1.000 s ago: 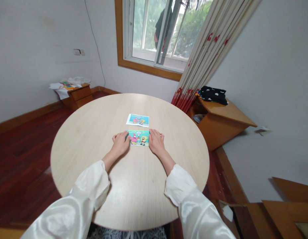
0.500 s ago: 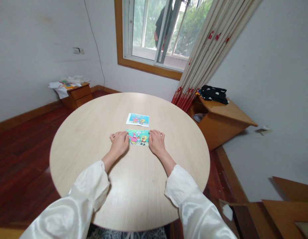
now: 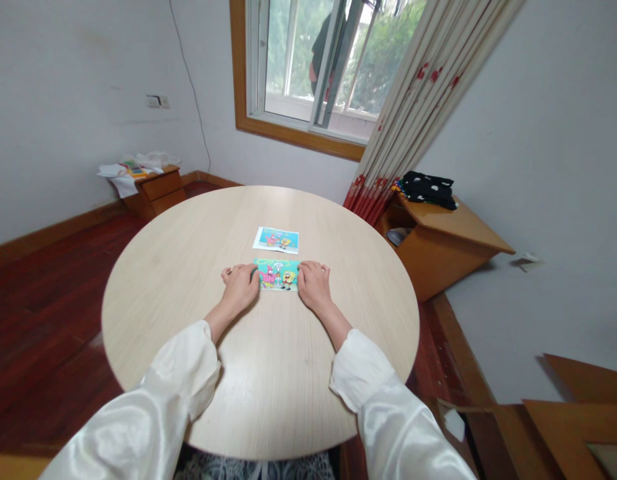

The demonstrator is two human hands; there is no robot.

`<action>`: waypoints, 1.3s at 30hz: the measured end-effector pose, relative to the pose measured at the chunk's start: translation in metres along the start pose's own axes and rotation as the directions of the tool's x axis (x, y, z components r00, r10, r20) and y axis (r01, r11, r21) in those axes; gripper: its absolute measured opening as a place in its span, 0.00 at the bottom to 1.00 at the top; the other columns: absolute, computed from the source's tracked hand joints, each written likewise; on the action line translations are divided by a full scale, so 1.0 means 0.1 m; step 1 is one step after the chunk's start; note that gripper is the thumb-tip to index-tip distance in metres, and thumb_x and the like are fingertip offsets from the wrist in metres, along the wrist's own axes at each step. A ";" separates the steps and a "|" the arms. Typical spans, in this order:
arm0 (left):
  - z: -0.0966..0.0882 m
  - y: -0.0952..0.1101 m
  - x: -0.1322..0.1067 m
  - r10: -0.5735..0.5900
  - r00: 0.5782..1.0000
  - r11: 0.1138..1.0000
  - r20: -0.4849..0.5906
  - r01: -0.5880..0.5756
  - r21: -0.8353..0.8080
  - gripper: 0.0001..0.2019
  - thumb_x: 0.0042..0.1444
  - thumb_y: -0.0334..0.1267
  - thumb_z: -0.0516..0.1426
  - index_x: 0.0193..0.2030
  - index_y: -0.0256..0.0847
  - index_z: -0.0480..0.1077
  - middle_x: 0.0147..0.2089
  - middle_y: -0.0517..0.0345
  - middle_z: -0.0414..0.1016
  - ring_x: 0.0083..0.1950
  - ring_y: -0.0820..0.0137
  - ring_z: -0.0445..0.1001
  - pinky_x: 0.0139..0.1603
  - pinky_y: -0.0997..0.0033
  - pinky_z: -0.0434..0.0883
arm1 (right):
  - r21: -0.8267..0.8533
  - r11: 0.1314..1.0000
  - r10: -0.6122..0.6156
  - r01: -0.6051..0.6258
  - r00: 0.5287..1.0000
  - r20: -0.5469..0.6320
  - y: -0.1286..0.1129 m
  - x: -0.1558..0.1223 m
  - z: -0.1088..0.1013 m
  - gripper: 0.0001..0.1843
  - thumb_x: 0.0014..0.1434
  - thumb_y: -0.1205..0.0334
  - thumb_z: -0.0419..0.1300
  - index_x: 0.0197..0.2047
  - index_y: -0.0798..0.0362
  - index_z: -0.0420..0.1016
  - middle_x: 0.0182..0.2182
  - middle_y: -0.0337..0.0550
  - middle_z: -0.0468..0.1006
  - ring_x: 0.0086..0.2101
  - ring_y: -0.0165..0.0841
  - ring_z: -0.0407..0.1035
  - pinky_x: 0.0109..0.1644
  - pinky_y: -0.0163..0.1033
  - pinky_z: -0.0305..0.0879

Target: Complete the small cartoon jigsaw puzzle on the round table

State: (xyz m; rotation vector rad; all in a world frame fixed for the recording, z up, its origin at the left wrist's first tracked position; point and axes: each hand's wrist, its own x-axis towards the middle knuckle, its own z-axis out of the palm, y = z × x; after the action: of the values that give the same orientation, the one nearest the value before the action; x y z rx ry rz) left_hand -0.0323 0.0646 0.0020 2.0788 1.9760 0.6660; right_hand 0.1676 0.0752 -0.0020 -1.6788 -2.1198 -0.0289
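Note:
A teal cartoon picture (image 3: 278, 275), a flat rectangle with pink and yellow figures, lies on the round table (image 3: 268, 373). My left hand (image 3: 241, 285) grips its left edge, fingers curled and thumb turned inward. At the right edge my right hand (image 3: 314, 283) holds it the same way, fingers bent over the side. Both hands rest on the tabletop, and the fingertips are partly hidden. Just beyond, apart from it, a printed sheet (image 3: 276, 241) with a white border shows a similar cartoon scene.
A small drawer cabinet (image 3: 161, 190) with papers on top stands at the back left. On the right, a wooden cabinet (image 3: 453, 233) carries a black patterned cloth (image 3: 428, 189). A curtain (image 3: 388, 140) hangs beside the window, and part of a person (image 3: 318, 53) shows outside.
The teal picture and my left hand have shifted very slightly. Both hands keep their hold, and the printed sheet stays in place.

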 end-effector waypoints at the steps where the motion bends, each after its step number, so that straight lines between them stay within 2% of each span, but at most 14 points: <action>1: -0.01 0.00 0.00 0.001 1.000 1.000 -0.006 -0.001 0.007 0.20 0.64 0.37 0.42 0.51 0.41 0.73 0.56 0.45 0.76 0.60 0.57 0.69 0.64 0.47 0.52 | 0.008 1.000 0.003 -0.003 1.000 -0.021 0.00 0.00 -0.01 0.20 0.68 0.67 0.43 0.51 0.56 0.74 0.54 0.54 0.75 0.56 0.39 0.63 0.59 0.46 0.47; 3: -0.05 0.00 -0.02 0.007 1.000 1.000 -0.022 -0.006 0.023 0.23 0.64 0.38 0.41 0.58 0.36 0.69 0.63 0.41 0.70 0.65 0.56 0.64 0.67 0.47 0.47 | 0.027 0.999 0.022 -0.021 0.999 -0.050 0.01 -0.02 -0.04 0.22 0.68 0.67 0.41 0.56 0.58 0.71 0.58 0.55 0.72 0.59 0.38 0.61 0.62 0.46 0.47; 6: -0.14 -0.03 -0.12 0.036 0.999 0.998 -0.022 -0.034 0.052 0.29 0.65 0.44 0.42 0.66 0.26 0.58 0.71 0.34 0.56 0.72 0.54 0.53 0.71 0.49 0.42 | 0.027 0.998 0.061 -0.060 0.998 -0.029 0.04 -0.10 -0.12 0.26 0.68 0.64 0.40 0.65 0.62 0.62 0.65 0.58 0.63 0.65 0.39 0.54 0.65 0.49 0.45; 9: -0.21 -0.06 -0.31 0.091 0.996 0.987 0.022 -0.094 0.129 0.37 0.64 0.52 0.43 0.70 0.22 0.50 0.73 0.31 0.48 0.75 0.51 0.45 0.72 0.49 0.41 | -0.013 0.997 0.082 -0.082 0.996 0.033 0.05 -0.25 -0.24 0.33 0.69 0.54 0.40 0.71 0.65 0.48 0.70 0.60 0.49 0.69 0.42 0.42 0.69 0.53 0.39; 12: -0.21 -0.04 -0.55 0.101 0.993 0.976 0.058 -0.110 0.186 0.41 0.63 0.56 0.43 0.70 0.20 0.47 0.73 0.29 0.46 0.75 0.50 0.43 0.73 0.50 0.40 | -0.055 0.996 0.081 -0.075 0.991 0.103 -0.01 -0.47 -0.36 0.41 0.68 0.44 0.39 0.72 0.68 0.42 0.71 0.62 0.43 0.70 0.45 0.37 0.71 0.55 0.34; 15: -0.16 0.03 -0.75 0.072 0.995 0.974 0.071 -0.085 0.212 0.42 0.62 0.58 0.43 0.71 0.21 0.48 0.73 0.30 0.48 0.75 0.50 0.43 0.73 0.51 0.41 | -0.087 0.993 0.094 -0.081 0.982 0.164 -0.12 -0.68 -0.42 0.45 0.67 0.40 0.39 0.72 0.71 0.42 0.71 0.64 0.41 0.70 0.46 0.36 0.71 0.56 0.32; 18: -0.11 0.10 -0.85 0.027 0.994 0.963 0.103 -0.054 0.263 0.43 0.62 0.58 0.41 0.70 0.18 0.48 0.73 0.29 0.47 0.75 0.51 0.44 0.73 0.52 0.41 | -0.119 0.986 0.141 -0.118 0.967 0.214 -0.22 -0.81 -0.42 0.46 0.67 0.40 0.40 0.71 0.74 0.42 0.71 0.65 0.40 0.70 0.48 0.35 0.72 0.55 0.31; 21: -0.08 0.13 -0.88 -0.010 0.993 0.947 0.120 -0.029 0.320 0.44 0.63 0.57 0.41 0.70 0.14 0.48 0.73 0.27 0.44 0.75 0.50 0.44 0.73 0.51 0.41 | -0.147 0.977 0.190 -0.158 0.952 0.239 -0.28 -0.87 -0.40 0.46 0.67 0.41 0.40 0.71 0.75 0.40 0.71 0.65 0.38 0.70 0.48 0.33 0.72 0.54 0.29; 26: -0.04 0.11 -0.88 -0.061 0.981 0.922 0.187 -0.016 0.387 0.42 0.64 0.56 0.42 0.70 0.15 0.49 0.73 0.29 0.45 0.75 0.49 0.44 0.73 0.49 0.41 | -0.163 0.964 0.258 -0.212 0.894 0.366 -0.29 -0.91 -0.34 0.44 0.68 0.42 0.40 0.71 0.74 0.41 0.71 0.63 0.39 0.71 0.46 0.34 0.72 0.53 0.29; 35: 0.01 0.08 -0.89 -0.030 0.988 0.914 0.154 -0.036 0.405 0.40 0.64 0.54 0.41 0.70 0.17 0.51 0.73 0.29 0.46 0.75 0.50 0.46 0.72 0.47 0.42 | -0.157 0.963 0.261 -0.217 0.895 0.362 -0.29 -0.91 -0.33 0.44 0.68 0.43 0.40 0.72 0.73 0.40 0.71 0.61 0.39 0.71 0.45 0.34 0.72 0.52 0.28; 39: 0.02 0.08 -0.88 -0.040 0.987 0.938 0.153 -0.016 0.346 0.40 0.64 0.54 0.42 0.70 0.16 0.51 0.73 0.29 0.46 0.75 0.49 0.44 0.72 0.47 0.39 | -0.159 0.961 0.272 -0.227 0.888 0.371 -0.31 -0.90 -0.33 0.43 0.69 0.44 0.41 0.72 0.74 0.40 0.71 0.63 0.39 0.71 0.46 0.34 0.71 0.52 0.28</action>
State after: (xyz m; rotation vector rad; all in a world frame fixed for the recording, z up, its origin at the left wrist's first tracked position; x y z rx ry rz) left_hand -0.0251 -0.0224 -0.0122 2.2248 2.1346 0.1462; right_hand 0.1646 -0.0252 0.0044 -2.1646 -2.1845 0.2955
